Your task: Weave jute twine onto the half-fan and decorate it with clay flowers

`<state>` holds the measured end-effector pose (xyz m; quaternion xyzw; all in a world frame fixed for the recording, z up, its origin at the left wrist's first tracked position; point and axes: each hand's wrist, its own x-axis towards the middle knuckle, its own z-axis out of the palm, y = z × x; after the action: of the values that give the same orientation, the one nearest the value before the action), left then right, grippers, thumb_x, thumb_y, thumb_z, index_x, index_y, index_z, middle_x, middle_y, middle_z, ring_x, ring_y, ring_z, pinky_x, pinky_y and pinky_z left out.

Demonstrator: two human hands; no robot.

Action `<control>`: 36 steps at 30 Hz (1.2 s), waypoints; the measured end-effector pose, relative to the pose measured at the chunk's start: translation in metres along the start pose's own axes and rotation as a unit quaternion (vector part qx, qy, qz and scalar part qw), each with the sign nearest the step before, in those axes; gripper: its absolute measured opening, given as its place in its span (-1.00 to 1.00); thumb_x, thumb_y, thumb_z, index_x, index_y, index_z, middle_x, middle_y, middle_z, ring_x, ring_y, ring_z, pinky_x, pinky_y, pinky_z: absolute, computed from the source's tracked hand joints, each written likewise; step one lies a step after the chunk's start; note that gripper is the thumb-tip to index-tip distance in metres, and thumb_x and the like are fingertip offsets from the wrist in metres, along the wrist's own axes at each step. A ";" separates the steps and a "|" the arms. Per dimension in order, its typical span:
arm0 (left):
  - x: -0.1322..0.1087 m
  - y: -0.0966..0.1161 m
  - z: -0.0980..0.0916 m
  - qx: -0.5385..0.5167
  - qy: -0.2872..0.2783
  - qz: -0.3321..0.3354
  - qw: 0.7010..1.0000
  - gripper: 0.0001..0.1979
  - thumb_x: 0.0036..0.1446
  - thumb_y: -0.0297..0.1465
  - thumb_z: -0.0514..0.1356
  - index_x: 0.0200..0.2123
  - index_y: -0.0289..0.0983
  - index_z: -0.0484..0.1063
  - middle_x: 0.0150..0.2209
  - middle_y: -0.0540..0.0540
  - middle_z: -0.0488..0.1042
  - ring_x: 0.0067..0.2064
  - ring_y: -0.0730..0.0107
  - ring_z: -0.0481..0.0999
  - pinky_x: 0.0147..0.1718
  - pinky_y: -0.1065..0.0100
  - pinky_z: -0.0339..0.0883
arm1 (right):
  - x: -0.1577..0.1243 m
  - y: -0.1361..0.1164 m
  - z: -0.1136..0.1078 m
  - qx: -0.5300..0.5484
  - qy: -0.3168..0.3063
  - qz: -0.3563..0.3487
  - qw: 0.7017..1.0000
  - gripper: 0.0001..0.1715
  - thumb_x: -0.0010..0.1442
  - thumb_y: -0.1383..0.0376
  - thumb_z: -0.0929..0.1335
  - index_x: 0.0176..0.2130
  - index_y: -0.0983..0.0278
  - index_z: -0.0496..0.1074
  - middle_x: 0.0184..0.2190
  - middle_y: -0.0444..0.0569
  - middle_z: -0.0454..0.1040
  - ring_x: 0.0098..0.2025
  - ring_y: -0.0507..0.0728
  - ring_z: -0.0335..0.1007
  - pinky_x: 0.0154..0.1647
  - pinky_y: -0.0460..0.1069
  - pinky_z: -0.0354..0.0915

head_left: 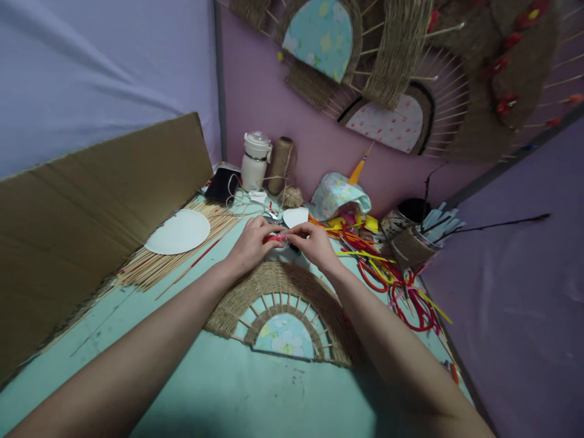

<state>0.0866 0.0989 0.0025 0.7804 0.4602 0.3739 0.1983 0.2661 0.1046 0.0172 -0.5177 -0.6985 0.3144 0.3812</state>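
My left hand and my right hand meet above the far edge of a woven half-round piece. Between their fingertips is a small red-and-pink item, pinched from both sides; it is too small to tell its kind. The woven half-round piece lies flat on the table under my forearms, with twine woven over thin sticks and a floral cloth half-circle at its base. My right forearm hides part of its right side. Just behind my hands lies a white paper shape.
Thin wooden sticks and a white oval lie at left beside a cardboard panel. A white jar, twine spool and twine ball stand behind. Coloured strips and red-handled scissors are at right. Woven pieces hang on the wall.
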 end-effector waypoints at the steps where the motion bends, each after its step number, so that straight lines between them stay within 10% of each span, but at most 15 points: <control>1: 0.000 0.001 0.000 -0.004 0.001 -0.001 1.000 -0.70 0.08 -0.32 0.28 -0.09 -0.20 0.55 -0.31 -0.06 0.30 -0.13 0.22 0.30 -0.07 0.21 0.21 | 0.000 0.000 0.000 -0.008 0.006 -0.003 1.000 -0.81 0.01 0.21 0.41 -0.42 0.29 0.54 -0.47 -0.06 0.53 -0.40 0.06 0.34 -0.34 -0.07 0.21; 14: 0.001 -0.001 -0.001 0.000 0.012 -0.009 1.000 -0.73 0.11 -0.33 0.23 -0.09 -0.19 0.53 -0.30 -0.07 0.32 -0.11 0.21 0.32 -0.06 0.21 0.22 | -0.006 -0.013 -0.004 -0.103 -0.013 -0.070 0.992 -0.78 0.09 0.40 0.33 -0.33 0.22 0.59 -0.38 -0.06 0.48 -0.32 0.07 0.34 -0.23 -0.03 0.21; 24: -0.001 0.001 -0.011 0.109 -0.027 -0.056 0.992 -0.74 0.02 -0.43 0.28 -0.16 -0.29 0.53 -0.26 -0.19 0.40 -0.06 0.05 0.33 -0.06 0.16 0.21 | -0.018 -0.021 -0.018 -0.031 0.038 0.019 0.999 -0.72 0.06 0.31 0.30 -0.28 0.30 0.58 -0.39 -0.03 0.57 -0.39 0.09 0.38 -0.30 -0.03 0.27; 28: 0.005 0.013 -0.020 -0.068 0.000 -0.140 0.988 -0.54 -0.12 -0.47 0.36 -0.06 -0.29 0.48 -0.43 -0.06 0.41 -0.25 0.18 0.42 -0.26 0.31 0.26 | -0.037 -0.035 -0.044 -0.031 0.057 0.007 0.998 -0.72 0.09 0.24 0.32 -0.26 0.30 0.56 -0.32 0.01 0.58 -0.32 0.10 0.41 -0.24 -0.01 0.29; 31: 0.011 0.034 -0.027 -0.360 0.019 -0.259 0.896 -0.65 0.06 -0.46 0.24 -0.03 -0.31 0.47 -0.58 0.06 0.28 -0.55 0.48 0.27 -0.55 0.46 0.14 | -0.067 -0.057 -0.069 -0.023 0.080 0.009 0.997 -0.74 0.13 0.20 0.34 -0.24 0.26 0.55 -0.29 -0.01 0.57 -0.29 0.11 0.41 -0.25 -0.01 0.29; 36: -0.009 0.081 -0.023 -0.687 -0.064 -0.362 0.627 -0.67 0.15 -0.69 0.02 -0.06 -0.46 0.45 -0.47 -0.05 0.34 -0.58 0.67 0.19 -0.64 0.61 0.08 | -0.145 -0.100 -0.085 -0.040 0.103 0.017 0.994 -0.85 0.17 0.23 0.37 -0.26 0.17 0.55 -0.33 -0.04 0.52 -0.31 0.11 0.39 -0.33 -0.02 0.28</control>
<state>0.1124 0.0504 0.0668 0.2104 0.3019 0.4286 0.8252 0.3163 -0.0579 0.1140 -0.5740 -0.6583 0.2379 0.4250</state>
